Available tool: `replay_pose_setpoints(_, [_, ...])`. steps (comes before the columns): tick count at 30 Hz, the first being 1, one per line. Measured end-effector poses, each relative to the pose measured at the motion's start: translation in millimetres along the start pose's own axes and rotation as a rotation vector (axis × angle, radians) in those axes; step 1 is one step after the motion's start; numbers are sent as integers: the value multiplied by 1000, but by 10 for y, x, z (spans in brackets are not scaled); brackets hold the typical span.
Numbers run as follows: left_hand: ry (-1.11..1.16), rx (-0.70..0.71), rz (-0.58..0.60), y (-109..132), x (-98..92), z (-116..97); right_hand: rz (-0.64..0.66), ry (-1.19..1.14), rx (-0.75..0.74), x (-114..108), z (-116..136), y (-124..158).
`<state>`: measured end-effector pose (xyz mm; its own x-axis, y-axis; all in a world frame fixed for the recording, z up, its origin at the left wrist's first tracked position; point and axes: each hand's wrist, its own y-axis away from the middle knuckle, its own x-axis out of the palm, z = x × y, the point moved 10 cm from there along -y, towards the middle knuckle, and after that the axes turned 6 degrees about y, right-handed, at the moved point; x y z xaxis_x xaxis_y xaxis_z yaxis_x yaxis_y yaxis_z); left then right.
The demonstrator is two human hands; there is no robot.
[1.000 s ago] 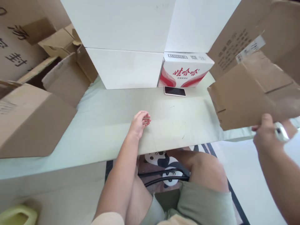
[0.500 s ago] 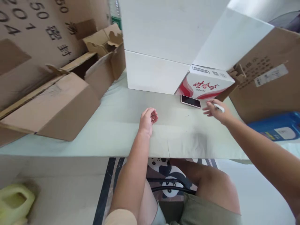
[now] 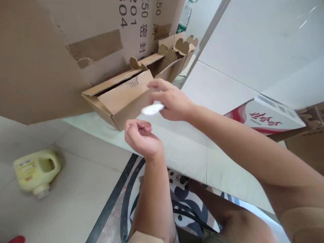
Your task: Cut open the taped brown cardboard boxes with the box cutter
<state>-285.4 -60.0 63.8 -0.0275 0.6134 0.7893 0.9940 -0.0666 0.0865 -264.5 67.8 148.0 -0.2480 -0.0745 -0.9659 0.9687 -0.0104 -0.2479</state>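
My right hand grips a small white oblong object, too blurred for me to tell its kind. It is held over the table in front of a long open cardboard box. Below and slightly left of it, my left hand is raised palm up near the table's front edge. Its fingers are curled in and nothing shows in them. The two hands are apart, and the right forearm crosses over the table.
A large carton stands behind the cardboard box. White boxes and a red-and-white carton line the back of the pale table cover. A green-labelled bottle is behind. A yellow jug lies on the floor.
The view has turned left. My right hand has swung from the right side, near the phone, across to the cardboard box with the white object. The phone is no longer visible.
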Motion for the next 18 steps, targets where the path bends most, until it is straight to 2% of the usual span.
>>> replay_pose_setpoints(2, [15,42,-37,-63,-43,-90,74,32,-6,160,58,-482])
replay_pose_setpoints(4, [27,65,-60,-108,-78,-143,194,102,-13,334,59,-797])
replay_pose_setpoints(6, [37,87,-72,-148,-109,-196,278,164,-18,440,27,-915])
replay_pose_setpoints(8, [36,134,-66,-185,-127,-293,291,210,-40,440,26,-856])
replay_pose_setpoints(12, [59,297,-28,-177,-132,-666,222,234,-105,260,155,-335])
replay_pose_setpoints(16, [9,501,-28,-14,-146,-1155,118,215,-25,-24,174,491])
replay_pose_setpoints(18, [-24,549,-11,29,-134,-1278,6,226,22,-249,156,973])
